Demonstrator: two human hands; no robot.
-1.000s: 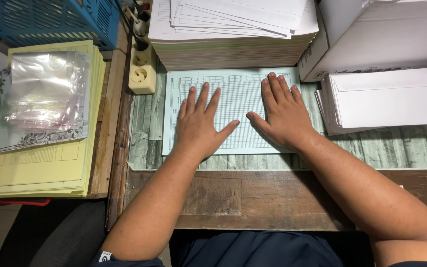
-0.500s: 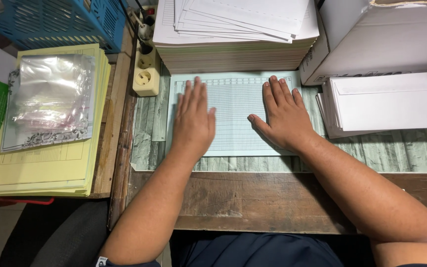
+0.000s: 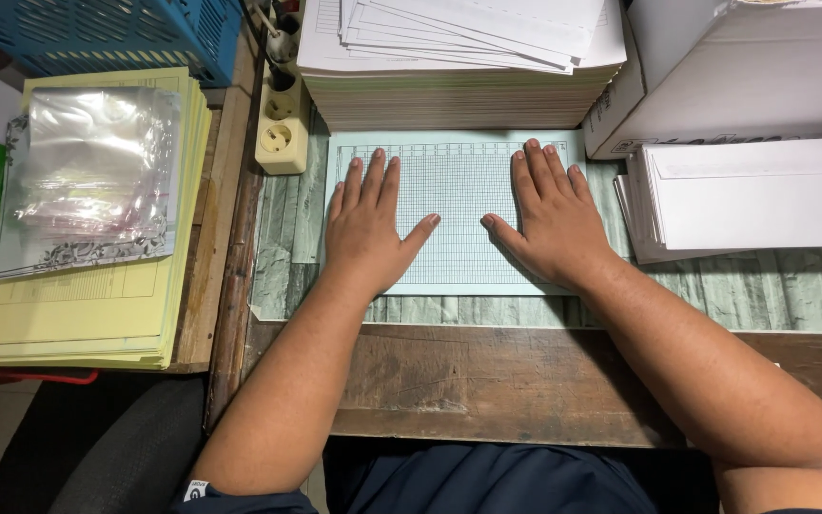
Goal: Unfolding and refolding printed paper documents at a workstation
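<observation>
A pale green ruled sheet (image 3: 459, 200) lies flat on the desk in front of me. My left hand (image 3: 368, 224) rests palm down on its left part, fingers close together, thumb out to the right. My right hand (image 3: 549, 214) presses flat on its right part, thumb pointing left. Neither hand grips anything. Just beyond the sheet stands a thick stack of paper (image 3: 459, 71) with white sheets fanned on top.
White envelopes (image 3: 753, 195) lie stacked at the right under a white box (image 3: 715, 67). A beige power strip (image 3: 283, 124) sits left of the sheet. Yellow sheets (image 3: 88, 286) with clear plastic sleeves (image 3: 88, 176) lie at the left, a blue basket (image 3: 107, 33) behind them.
My left hand slid up and slightly left on the sheet, its fingers drawing together. My right hand stayed nearly in place.
</observation>
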